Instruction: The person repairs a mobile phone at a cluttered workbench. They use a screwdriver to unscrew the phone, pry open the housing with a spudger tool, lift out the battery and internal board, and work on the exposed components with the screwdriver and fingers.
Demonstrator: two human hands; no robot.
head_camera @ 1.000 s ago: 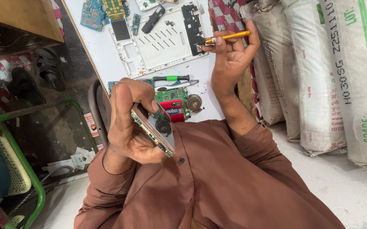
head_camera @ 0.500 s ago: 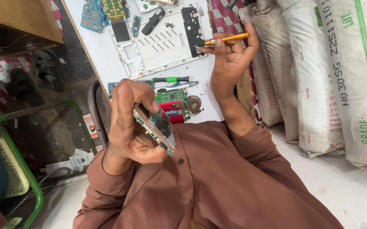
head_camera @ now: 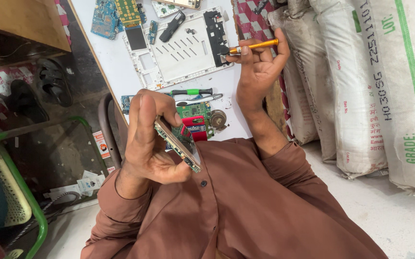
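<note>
My left hand (head_camera: 149, 139) holds a small opened phone body (head_camera: 178, 145) edge-on, close to my chest, thumb and fingers wrapped around it. My right hand (head_camera: 258, 72) is raised over the white table (head_camera: 116, 62) and grips an orange-handled screwdriver (head_camera: 253, 46), its dark tip over the edge of a white device back frame (head_camera: 183, 50). Green and red circuit boards (head_camera: 195, 120) and a round metal part (head_camera: 217, 118) lie on the table between my hands. I wear a brown shirt.
A green-handled screwdriver (head_camera: 190, 91), tweezers and blue circuit boards (head_camera: 104, 19) lie on the table. White woven sacks (head_camera: 375, 81) stand at the right. A green-framed chair (head_camera: 11, 192), dark sandals (head_camera: 54, 81) and a wooden shelf (head_camera: 20, 24) are at the left.
My right hand with the screwdriver has shifted slightly over the white frame. My left hand keeps the phone body in about the same place, tilted a little.
</note>
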